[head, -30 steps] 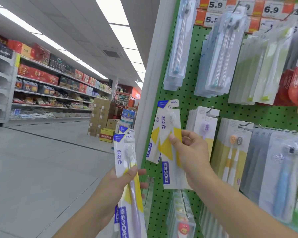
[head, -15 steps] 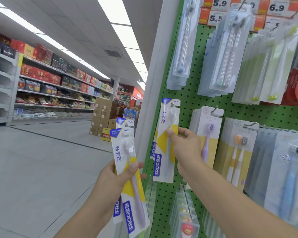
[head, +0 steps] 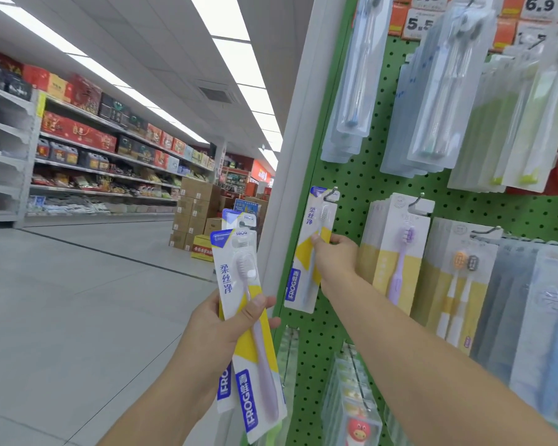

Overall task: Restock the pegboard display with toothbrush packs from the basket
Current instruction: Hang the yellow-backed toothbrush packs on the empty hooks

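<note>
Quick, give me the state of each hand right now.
Left hand: holding two spare toothbrush packs.
Right hand: pinching the toothbrush pack at the peg hook.

Green pegboard [head: 361, 188] in front of me is loaded, toothbrush packs [head: 397, 252] hanging off metal hooks [head: 416, 201] in rows.

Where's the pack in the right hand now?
Head view: the pack sits at the pegboard's left edge, its top at a hook, left of the purple-brush packs, pinched by the right hand.
</note>
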